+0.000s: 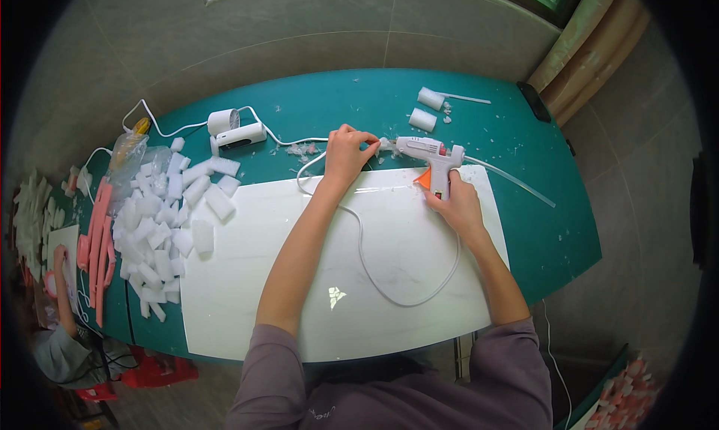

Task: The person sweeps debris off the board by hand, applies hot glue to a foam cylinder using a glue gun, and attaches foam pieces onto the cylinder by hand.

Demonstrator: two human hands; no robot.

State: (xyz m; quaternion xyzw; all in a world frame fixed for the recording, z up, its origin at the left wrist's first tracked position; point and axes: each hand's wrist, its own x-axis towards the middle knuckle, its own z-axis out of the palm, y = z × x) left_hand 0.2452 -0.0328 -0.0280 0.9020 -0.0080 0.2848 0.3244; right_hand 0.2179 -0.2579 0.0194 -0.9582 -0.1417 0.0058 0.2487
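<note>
My right hand (457, 205) is wrapped around the handle of a white hot glue gun (427, 151) with an orange trigger (424, 178). The gun points left, and a long translucent glue stick (517, 183) trails from its back end. Just left of the nozzle, my left hand (349, 154) has its thumb and fingers drawn together; whatever they may pinch is too small to make out. Whitish scraps (386, 145) lie between those fingertips and the nozzle. The gun's white cord (362, 243) loops over the white marble-look board (247, 280) under my forearms.
White foam blocks (153, 228) are heaped at the left, beside pink strips (97, 243). A small white fan-like device (236, 129) stands behind. Two white foam cylinders (423, 119) lie at the back of the green table (554, 228). Another person's arm (66, 295) shows at far left.
</note>
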